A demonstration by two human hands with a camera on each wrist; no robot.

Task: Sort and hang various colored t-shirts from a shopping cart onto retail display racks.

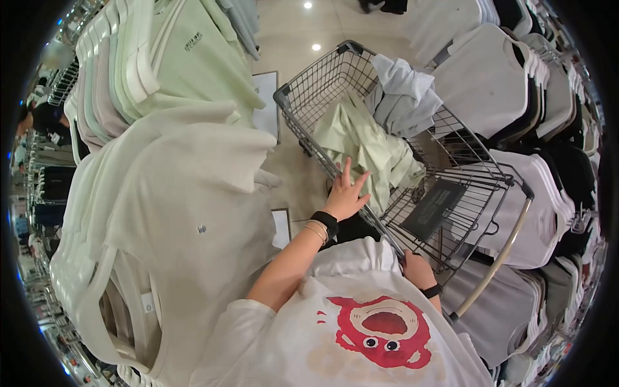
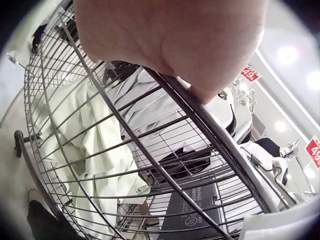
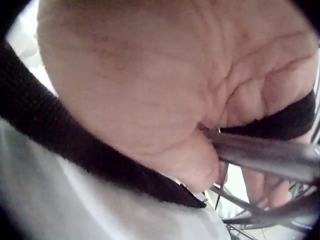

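A grey wire shopping cart stands in front of me, turned diagonally in the head view. My left hand rests on its near side rim, fingers spread and straight. Just beyond those fingers a crumpled pale green garment lies in the basket. Beside it, towards the far side, is a bundled light grey garment. My right hand grips the same rim nearer the handle; in the right wrist view, the thumb and fingers curl round the metal bar.
Racks of hanging shirts flank the aisle: beige ones and green ones on the left, grey ones on the right. The cart has a dark panel and a pale handle. Red price signs hang above.
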